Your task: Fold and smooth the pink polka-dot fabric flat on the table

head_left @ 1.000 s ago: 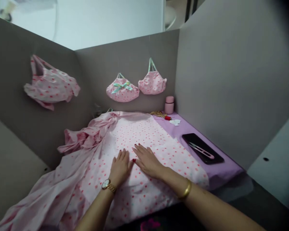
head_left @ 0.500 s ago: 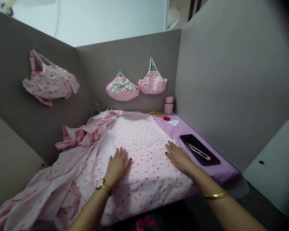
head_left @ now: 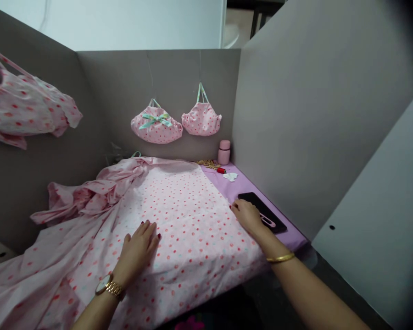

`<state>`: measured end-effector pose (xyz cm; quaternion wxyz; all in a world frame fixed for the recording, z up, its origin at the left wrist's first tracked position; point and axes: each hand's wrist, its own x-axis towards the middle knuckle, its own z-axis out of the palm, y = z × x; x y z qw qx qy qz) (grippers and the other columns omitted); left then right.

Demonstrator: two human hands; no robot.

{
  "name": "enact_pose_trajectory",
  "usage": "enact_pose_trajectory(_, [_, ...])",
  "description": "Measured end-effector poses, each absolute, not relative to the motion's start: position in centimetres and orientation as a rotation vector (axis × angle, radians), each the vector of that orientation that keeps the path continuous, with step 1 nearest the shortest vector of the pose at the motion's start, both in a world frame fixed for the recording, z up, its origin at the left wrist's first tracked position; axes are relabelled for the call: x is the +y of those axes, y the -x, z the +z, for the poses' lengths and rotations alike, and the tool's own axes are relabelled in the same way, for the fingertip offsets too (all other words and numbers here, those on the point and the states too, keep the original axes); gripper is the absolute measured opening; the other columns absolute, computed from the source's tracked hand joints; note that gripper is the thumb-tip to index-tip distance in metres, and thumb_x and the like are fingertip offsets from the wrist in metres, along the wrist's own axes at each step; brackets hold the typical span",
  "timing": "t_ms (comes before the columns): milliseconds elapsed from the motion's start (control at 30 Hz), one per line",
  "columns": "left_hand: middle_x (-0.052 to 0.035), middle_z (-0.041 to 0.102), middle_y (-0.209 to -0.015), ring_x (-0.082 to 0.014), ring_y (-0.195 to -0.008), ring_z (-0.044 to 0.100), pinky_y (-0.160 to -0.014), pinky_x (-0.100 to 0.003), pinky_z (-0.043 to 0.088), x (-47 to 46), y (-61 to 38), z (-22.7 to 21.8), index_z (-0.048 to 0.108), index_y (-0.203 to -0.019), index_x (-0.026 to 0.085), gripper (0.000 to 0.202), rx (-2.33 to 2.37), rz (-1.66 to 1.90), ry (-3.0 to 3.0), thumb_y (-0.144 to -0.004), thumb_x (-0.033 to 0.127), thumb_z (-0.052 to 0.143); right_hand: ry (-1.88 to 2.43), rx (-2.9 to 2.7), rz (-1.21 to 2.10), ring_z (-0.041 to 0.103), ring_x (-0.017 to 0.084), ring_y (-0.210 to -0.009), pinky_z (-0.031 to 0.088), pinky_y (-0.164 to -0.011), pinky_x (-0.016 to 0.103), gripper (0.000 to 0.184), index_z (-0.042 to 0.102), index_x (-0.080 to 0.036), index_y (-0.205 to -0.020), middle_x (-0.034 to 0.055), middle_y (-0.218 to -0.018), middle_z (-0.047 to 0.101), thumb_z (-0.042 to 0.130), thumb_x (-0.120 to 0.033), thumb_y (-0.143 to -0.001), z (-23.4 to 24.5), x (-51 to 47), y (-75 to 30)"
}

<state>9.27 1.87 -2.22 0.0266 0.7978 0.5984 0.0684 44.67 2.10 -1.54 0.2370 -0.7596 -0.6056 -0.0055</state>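
Observation:
A wide pink polka-dot fabric [head_left: 189, 229] covers most of the table and hangs over its front edge. My left hand [head_left: 137, 250] lies flat on the fabric, left of the middle, with its fingers stretched out. At the fabric's right edge, my right hand [head_left: 247, 215] has its fingers curled in and closed on the cloth. Just beyond that hand lies a black phone [head_left: 277, 219], with pink-handled thread snips [head_left: 268, 221] on top. My right hand hides part of both.
Bunched fabric [head_left: 99, 192] fills the left side. On the purple table cover [head_left: 215, 177] are a red thread spool [head_left: 221, 170], a white scrap [head_left: 230, 176] and a pink bottle [head_left: 224, 153]. Sewn dotted pieces [head_left: 201, 120] hang on the grey partition [head_left: 113, 91].
The view has turned to the right. My right hand has gone from lying flat with fingers extended to curled at the fabric's right edge, now covering part of the snips. My left hand stays flat.

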Motion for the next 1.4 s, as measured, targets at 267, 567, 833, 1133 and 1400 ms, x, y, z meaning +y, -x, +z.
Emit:
enact_pose_trajectory(267, [-0.0160, 0.056, -0.130, -0.0287, -0.117, 0.051, -0.098, -0.045, 0.037, 5.5, -4.9, -0.5, 0.054, -0.120, 0.016, 0.043, 1.762, 0.349, -2.278, -0.090, 0.037, 0.033, 2.097, -1.615, 0.132, 0.054, 0.013, -0.064, 0.030, -0.056, 0.023, 0.026, 0.063, -0.016, -0.068, 0.0039, -0.070, 0.066, 0.044, -0.023, -0.085, -2.2, 3.1, -46.0])
enact_pose_trajectory(567, [-0.0058, 0.062, -0.108, -0.0182, -0.091, 0.062, -0.079, -0.039, 0.053, 8.7, -3.5, 2.7, 0.058, -0.111, 0.015, 0.033, 1.783, 0.062, -1.968, -0.088, 0.040, 0.055, 2.143, -1.662, 0.275, 0.058, 0.021, -0.068, 0.033, -0.058, 0.028, 0.024, 0.062, -0.019, -0.069, 0.0088, -0.073, 0.067, 0.045, -0.029, -0.081, -2.4, 3.9, -46.6])
enact_pose_trajectory(833, [-0.0013, 0.064, -0.084, -0.0152, -0.075, 0.060, -0.070, -0.032, 0.049, 7.9, -3.4, 3.2, 0.064, -0.088, 0.015, 0.031, 1.701, 0.012, -2.082, -0.081, 0.046, 0.062, 2.153, -1.544, 0.400, 0.060, 0.022, -0.069, 0.036, -0.062, 0.029, 0.020, 0.060, -0.022, -0.073, 0.0071, -0.070, 0.067, 0.048, -0.036, -0.081, -3.1, 4.4, -47.7])
enact_pose_trajectory(1133, [0.0019, 0.059, -0.072, -0.0132, -0.069, 0.051, -0.059, -0.024, 0.031, 2.2, -2.3, 2.3, 0.061, -0.074, 0.020, 0.017, 1.664, 0.265, -2.256, -0.071, 0.036, 0.064, 2.153, -1.593, 0.372, 0.060, 0.025, -0.072, 0.038, -0.065, 0.032, 0.015, 0.061, -0.023, -0.071, 0.0123, -0.082, 0.070, 0.051, -0.032, -0.077, -3.5, 5.1, -48.2])
enact_pose_trajectory(1400, [-0.0013, 0.064, -0.075, -0.0113, -0.063, 0.053, -0.060, -0.025, 0.039, 4.6, -2.8, 2.2, 0.063, -0.100, 0.017, 0.031, 1.620, 0.303, -2.164, -0.090, 0.037, 0.042, 2.157, -1.597, 0.375, 0.060, 0.024, -0.067, 0.038, -0.063, 0.033, 0.019, 0.058, -0.024, -0.061, 0.0100, -0.073, 0.069, 0.051, -0.033, -0.076, -3.4, 5.4, -48.1])
